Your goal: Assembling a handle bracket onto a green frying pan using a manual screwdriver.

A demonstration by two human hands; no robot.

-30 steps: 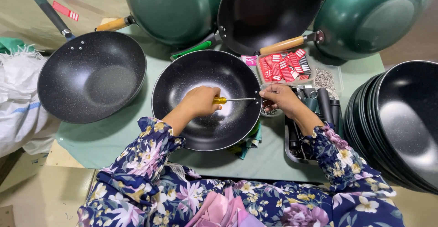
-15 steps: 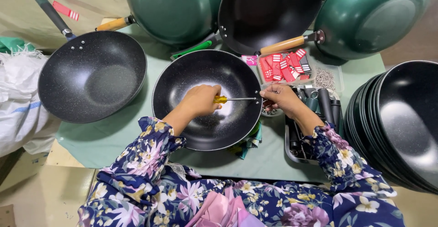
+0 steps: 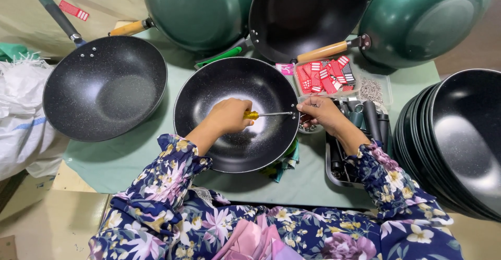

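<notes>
Speckled black non-stick wok pan without a handle (image 3: 237,115): sits at the centre of the pale green table mat (image 3: 130,155), just before the person. Judged rigid metal, moderately heavy, smooth and slippery inside, with a coating that scratches; best gripped by the rim.

Yellow-handled screwdriver (image 3: 261,114): lies level across the pan's bowl, tip at the right rim. Left hand (image 3: 229,115) is closed around its handle. Right hand (image 3: 321,113) pinches something small at the rim outside; what it grips cannot be told.

Clear shallow tray of red-and-white rectangular tags (image 3: 326,76): just beyond the right hand. One matching red tag (image 3: 73,10) lies apart at far left. Small pink square label (image 3: 285,69) sits beside the tray.

Stack of black handleless pans (image 3: 459,140): right edge. Finished black pan with dark handle (image 3: 104,85): left. Green woks with wooden handles (image 3: 201,9): leaning at the back.
</notes>
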